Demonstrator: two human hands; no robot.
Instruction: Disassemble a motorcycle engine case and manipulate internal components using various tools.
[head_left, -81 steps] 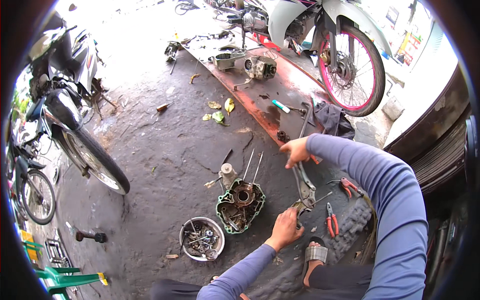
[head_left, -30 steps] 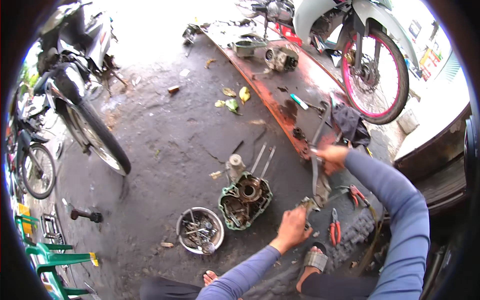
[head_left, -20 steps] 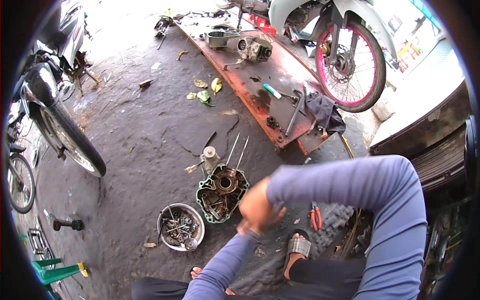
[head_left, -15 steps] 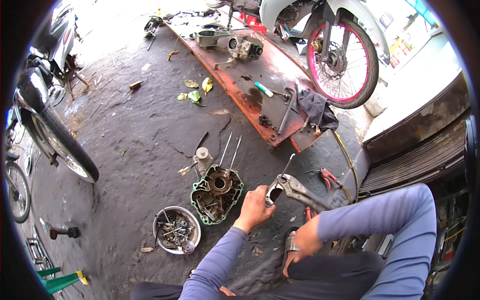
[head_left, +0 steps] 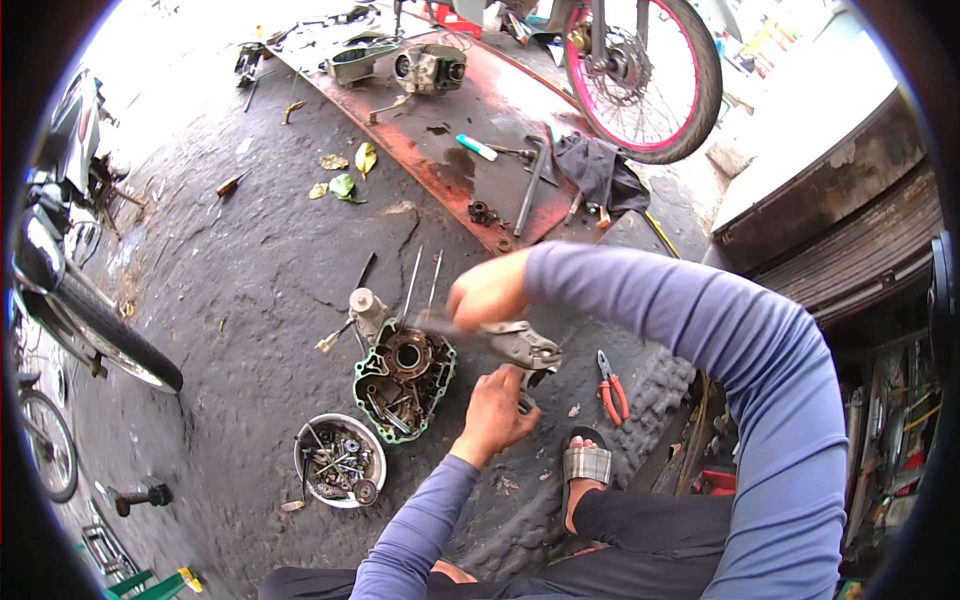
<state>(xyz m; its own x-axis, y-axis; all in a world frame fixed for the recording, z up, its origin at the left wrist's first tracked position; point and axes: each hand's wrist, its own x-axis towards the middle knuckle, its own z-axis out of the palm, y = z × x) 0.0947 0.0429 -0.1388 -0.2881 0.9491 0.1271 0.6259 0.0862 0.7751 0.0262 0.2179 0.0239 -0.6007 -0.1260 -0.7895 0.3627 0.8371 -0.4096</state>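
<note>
Two hands work close together. The right hand (head_left: 490,290), blurred, is closed round the handles of the locking pliers (head_left: 525,346); just below it, the left hand (head_left: 495,413) curls its fingers about a small metal piece (head_left: 531,383) at the pliers' head. Whether the tool's jaws bite that piece, I cannot tell. Left of this grip lies an open engine case (head_left: 404,376), lower left a bowl (head_left: 379,456) of parts, right some red-handled pliers (head_left: 612,390).
</note>
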